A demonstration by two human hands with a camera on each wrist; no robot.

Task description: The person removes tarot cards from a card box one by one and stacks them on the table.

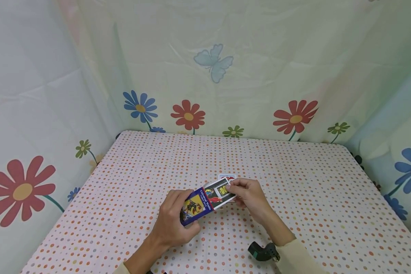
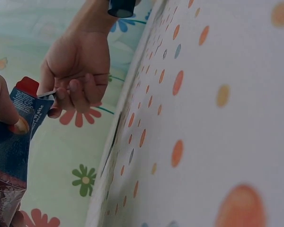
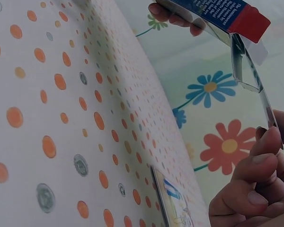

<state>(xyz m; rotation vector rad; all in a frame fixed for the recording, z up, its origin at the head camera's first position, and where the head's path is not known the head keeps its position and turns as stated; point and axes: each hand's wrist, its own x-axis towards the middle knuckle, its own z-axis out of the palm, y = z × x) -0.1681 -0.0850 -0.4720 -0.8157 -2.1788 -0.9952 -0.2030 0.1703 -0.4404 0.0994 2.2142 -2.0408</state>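
In the head view my left hand (image 1: 172,220) grips a blue tarot card box (image 1: 194,207), its thumb along the lower edge and its fingers over the top. The box is tilted, with its end toward the right hand open; a red end flap (image 3: 253,23) stands out there in the right wrist view. My right hand (image 1: 251,196) pinches the far end of a thin printed card (image 1: 219,193) that sticks out of the box. Partly hidden behind this hand, a stack of cards (image 1: 227,176) lies on the table. The right wrist view shows the stack's edge (image 3: 160,196).
A dotted cloth covers the table (image 1: 150,163). Flowered curtains (image 1: 212,23) hang behind it and at both sides. A black device (image 1: 263,251) sits by the right wrist.
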